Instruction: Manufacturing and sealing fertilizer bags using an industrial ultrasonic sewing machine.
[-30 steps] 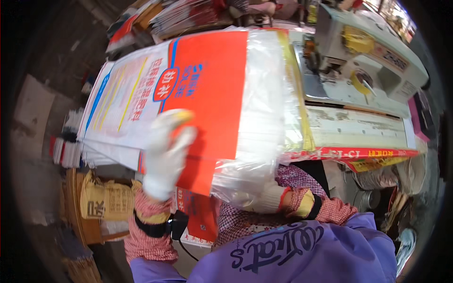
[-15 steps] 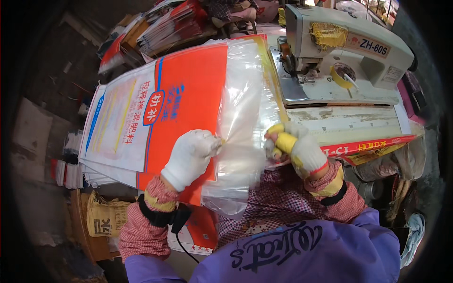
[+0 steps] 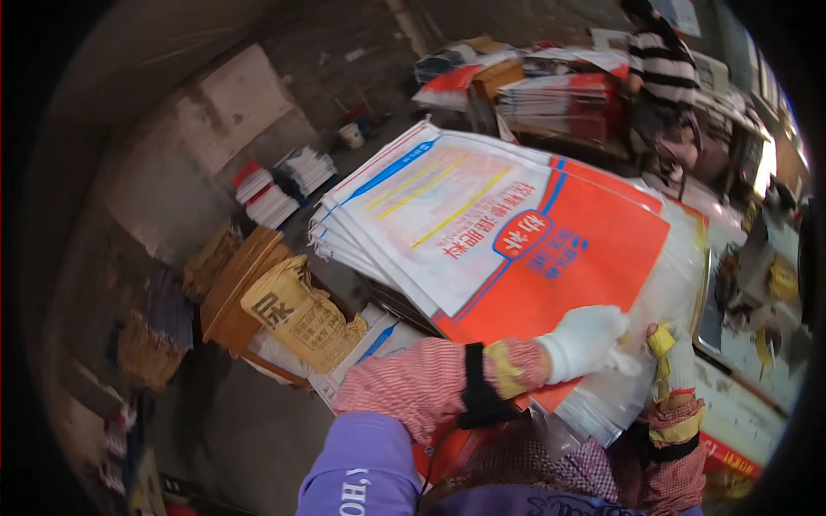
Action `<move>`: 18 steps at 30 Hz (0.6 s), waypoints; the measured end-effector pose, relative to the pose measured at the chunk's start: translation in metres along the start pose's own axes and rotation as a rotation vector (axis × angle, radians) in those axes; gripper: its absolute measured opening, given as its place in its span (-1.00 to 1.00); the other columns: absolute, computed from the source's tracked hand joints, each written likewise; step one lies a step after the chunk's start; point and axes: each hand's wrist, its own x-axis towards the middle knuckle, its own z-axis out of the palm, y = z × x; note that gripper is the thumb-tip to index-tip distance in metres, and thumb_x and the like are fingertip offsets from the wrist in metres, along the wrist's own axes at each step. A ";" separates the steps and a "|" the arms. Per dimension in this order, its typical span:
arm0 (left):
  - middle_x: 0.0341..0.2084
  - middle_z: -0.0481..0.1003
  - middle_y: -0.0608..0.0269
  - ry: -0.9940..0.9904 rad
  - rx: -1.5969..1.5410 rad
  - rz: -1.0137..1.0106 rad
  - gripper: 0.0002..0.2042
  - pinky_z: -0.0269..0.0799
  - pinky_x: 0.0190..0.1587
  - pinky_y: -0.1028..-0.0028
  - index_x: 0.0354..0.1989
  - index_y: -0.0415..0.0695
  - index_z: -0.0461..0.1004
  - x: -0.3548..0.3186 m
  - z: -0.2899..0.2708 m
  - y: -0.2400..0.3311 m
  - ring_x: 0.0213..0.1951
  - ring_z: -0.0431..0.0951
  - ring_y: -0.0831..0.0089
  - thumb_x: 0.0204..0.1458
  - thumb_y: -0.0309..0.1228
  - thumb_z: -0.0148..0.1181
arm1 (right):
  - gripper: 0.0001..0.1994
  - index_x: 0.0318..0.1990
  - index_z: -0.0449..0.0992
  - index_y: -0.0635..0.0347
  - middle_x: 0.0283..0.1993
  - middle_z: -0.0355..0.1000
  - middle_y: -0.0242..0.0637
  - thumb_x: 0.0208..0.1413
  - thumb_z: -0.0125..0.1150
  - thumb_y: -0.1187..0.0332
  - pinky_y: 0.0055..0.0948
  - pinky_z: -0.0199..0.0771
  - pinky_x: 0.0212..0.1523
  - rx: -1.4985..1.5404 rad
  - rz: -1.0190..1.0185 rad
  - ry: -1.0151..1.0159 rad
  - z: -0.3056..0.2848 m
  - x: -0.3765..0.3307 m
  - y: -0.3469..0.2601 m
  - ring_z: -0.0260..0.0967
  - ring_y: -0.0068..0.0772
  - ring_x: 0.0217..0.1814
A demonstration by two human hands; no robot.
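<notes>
A stack of orange-and-white woven sacks [image 3: 594,249] lies before me, with clear plastic liners [image 3: 680,267] sticking out of the right end. My left hand [image 3: 587,342], in a white glove, is at the sacks' near right edge. Its fingers are closed on a clear liner, though the fingertips are blurred. Close by on the right is my right hand [image 3: 673,354], gloved with yellow wrapping on the fingers. Those fingers are curled beside the plastic; what they hold, if anything, is hidden.
On the right a pale sewing machine [image 3: 774,284] is partly cut off by the dark rim. A yellow sack [image 3: 301,310] lies on wooden furniture at left. Beyond are bundled sacks [image 3: 559,103] and a person in a striped top [image 3: 662,64]. Stacked bundles [image 3: 267,193] stand on the floor.
My view has swung left, so the sacks and sewing machine sit farther right in the picture. My hands have come closer together at the liners.
</notes>
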 end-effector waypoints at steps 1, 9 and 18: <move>-0.56 0.40 0.02 0.028 0.008 -0.018 -0.62 0.37 -0.34 0.23 -0.48 -0.23 0.38 0.004 0.005 -0.003 -0.41 0.46 0.09 -0.27 -0.13 0.26 | -0.83 -0.46 0.47 0.22 -0.57 0.32 -0.46 0.02 0.21 0.30 -0.58 0.26 -0.54 -0.085 -0.123 -0.044 0.017 0.000 -0.007 0.25 -0.61 -0.54; -0.52 0.49 0.13 0.400 -0.659 -0.086 -0.85 0.40 -0.35 0.41 -0.46 -0.24 0.39 -0.004 -0.068 -0.038 -0.43 0.50 0.35 -0.17 -0.43 0.17 | -0.74 -0.51 0.52 0.23 -0.67 0.33 -0.27 0.01 0.20 0.19 -0.41 0.24 -0.57 -1.002 -0.663 0.120 0.028 0.013 -0.013 0.29 -0.46 -0.63; -0.48 0.49 0.10 0.230 -0.599 -0.207 -0.76 0.40 -0.33 0.47 -0.35 -0.26 0.44 0.000 -0.070 -0.044 -0.39 0.48 0.44 -0.13 -0.36 0.23 | -0.93 -0.41 0.43 0.27 -0.55 0.35 -0.29 -0.03 0.12 0.45 -0.57 0.27 -0.70 -0.146 0.067 -0.205 -0.015 0.037 -0.020 0.29 -0.49 -0.67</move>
